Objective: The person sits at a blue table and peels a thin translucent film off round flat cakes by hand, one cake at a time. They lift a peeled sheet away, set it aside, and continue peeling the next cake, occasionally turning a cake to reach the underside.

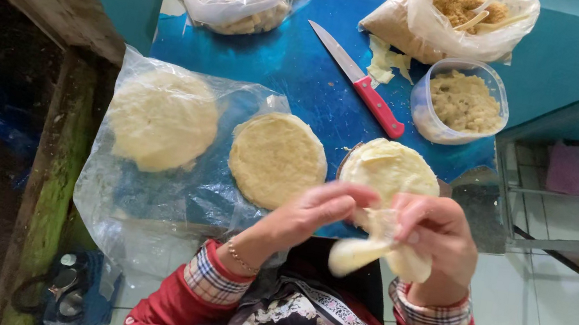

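Both hands, left [312,214] & right [435,236], fingers pinched shut on a thin wrapper [378,245], w/ wrapper stack [390,168] at 12 o'clock, knife [358,81] beyond.

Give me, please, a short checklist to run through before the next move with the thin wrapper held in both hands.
1. Wrapper gripped by left hand and right hand: ok.
2. Wrapper untorn: cannot tell, it is bunched.
3. Stack of wrappers within reach, just beyond the hands: ok.
4. Filling tub open: ok.
5. Red-handled knife lying flat, apart from both hands: ok.
6. Board space in front of the hands: not ok, rounds cover it.
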